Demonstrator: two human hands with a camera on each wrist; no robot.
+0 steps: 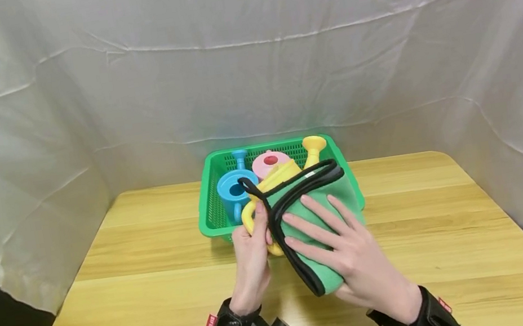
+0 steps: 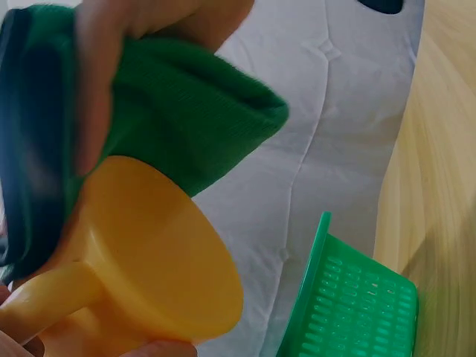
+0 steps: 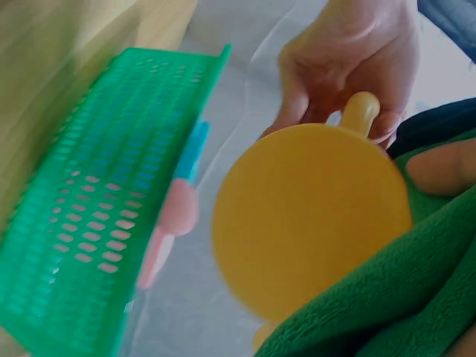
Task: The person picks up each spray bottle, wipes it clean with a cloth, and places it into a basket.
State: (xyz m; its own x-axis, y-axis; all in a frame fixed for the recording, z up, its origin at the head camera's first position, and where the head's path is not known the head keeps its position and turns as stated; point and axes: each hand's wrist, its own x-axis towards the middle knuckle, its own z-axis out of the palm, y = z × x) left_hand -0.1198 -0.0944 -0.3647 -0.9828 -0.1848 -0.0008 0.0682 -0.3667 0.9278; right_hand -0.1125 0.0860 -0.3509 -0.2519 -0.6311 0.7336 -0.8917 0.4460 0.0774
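Note:
My left hand [image 1: 252,261] grips the handle of a yellow watering can [image 3: 312,216]. The can is tilted, and its round base faces the right wrist camera. In the head view its yellow spout head [image 1: 314,144] shows over the basket's far right side. A green cloth [image 1: 316,200] with black edging covers most of the can's body. My right hand [image 1: 353,254] holds the cloth against the can, fingers spread over the top, its thumb mostly hidden below the cloth.
Behind the hands a green perforated basket [image 1: 207,211] stands at the table's back edge. It contains a blue watering can [image 1: 226,183] and a pink one [image 1: 262,166]. The wooden table [image 1: 149,295] is walled by pale grey fabric [image 1: 249,85] at the back and sides.

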